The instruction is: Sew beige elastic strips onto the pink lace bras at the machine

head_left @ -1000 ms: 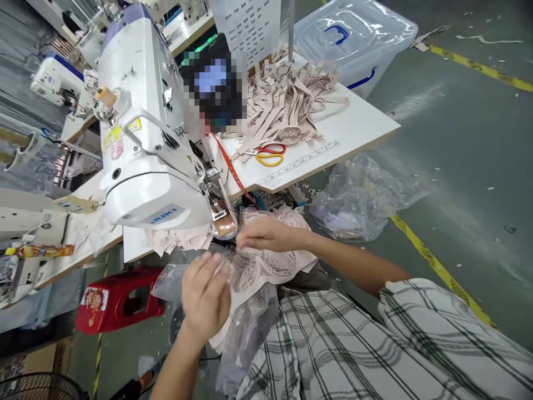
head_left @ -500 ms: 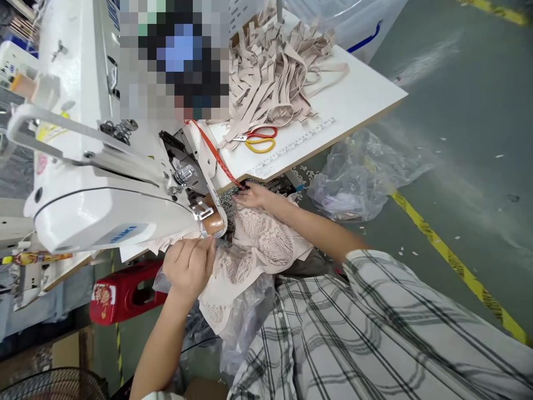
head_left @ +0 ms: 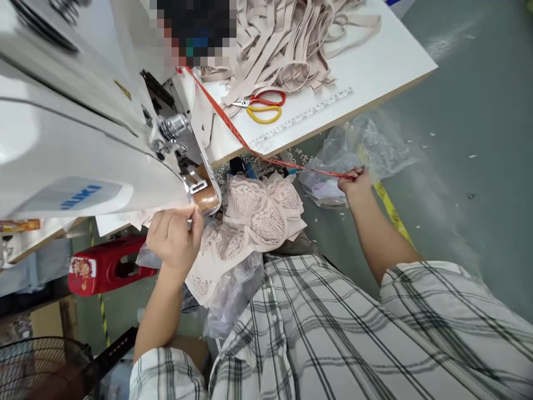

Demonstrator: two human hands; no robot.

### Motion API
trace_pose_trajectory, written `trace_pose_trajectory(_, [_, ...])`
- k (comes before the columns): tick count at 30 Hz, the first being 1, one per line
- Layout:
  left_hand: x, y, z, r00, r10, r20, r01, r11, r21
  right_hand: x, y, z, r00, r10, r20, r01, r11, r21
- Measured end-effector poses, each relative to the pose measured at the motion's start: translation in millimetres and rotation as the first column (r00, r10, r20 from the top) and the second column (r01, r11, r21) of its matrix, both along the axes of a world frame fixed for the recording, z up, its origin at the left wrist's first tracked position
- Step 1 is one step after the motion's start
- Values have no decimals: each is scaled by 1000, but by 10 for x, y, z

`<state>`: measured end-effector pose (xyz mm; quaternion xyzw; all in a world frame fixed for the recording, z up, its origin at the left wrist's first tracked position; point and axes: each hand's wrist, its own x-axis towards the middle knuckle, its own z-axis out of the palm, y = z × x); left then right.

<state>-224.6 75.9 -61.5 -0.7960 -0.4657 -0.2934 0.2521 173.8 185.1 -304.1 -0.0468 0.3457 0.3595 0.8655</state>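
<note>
My left hand (head_left: 175,236) is pinched on the edge of pale fabric (head_left: 137,218) just under the head of the white sewing machine (head_left: 79,139), beside its presser foot (head_left: 200,186). My right hand (head_left: 356,182) is closed on a red ribbon (head_left: 250,149) and holds it stretched out to the right, away from the machine. A pile of beige lace pieces (head_left: 254,216) lies on my lap over a clear plastic bag (head_left: 233,294).
On the white table (head_left: 375,61) lie a heap of beige straps (head_left: 283,50), red and yellow scissors (head_left: 262,105) and a printed ruler (head_left: 303,118). A crumpled plastic bag (head_left: 358,161) sits on the floor by yellow tape. A red stool (head_left: 104,266) stands at the left.
My right hand took hold of the red ribbon near the table edge and pulled it far out to the right. My left hand rose to the fabric under the machine head and pinched it.
</note>
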Motion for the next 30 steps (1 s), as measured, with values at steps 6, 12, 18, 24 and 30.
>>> trace_pose_trajectory(6, [22, -1, -41, 1000, 3, 24, -3, 1000, -19, -191, -368, 144, 294, 854, 428, -485, 520, -703])
trace_pose_trajectory(12, [54, -38, -18, 999, 29, 20, -28, 999, -30, -1217, -802, 1198, -666, 465, 584, -488, 320, -812])
trace_pose_trajectory(18, [94, -107, 11, 993, 64, 103, -51, 991, -124, -2094, -1051, 1848, -533, 290, 795, -846, -164, -508])
trace_pose_trajectory(24, [140, -202, 69, 992, 52, 111, -32, 985, -170, -2281, -1049, 1929, -352, 400, 846, -935, -194, -298])
trace_pose_trajectory(30, [181, -259, 87, 986, 45, 160, -9, 975, -221, -2284, -1027, 1947, -287, 382, 879, -957, -70, -282])
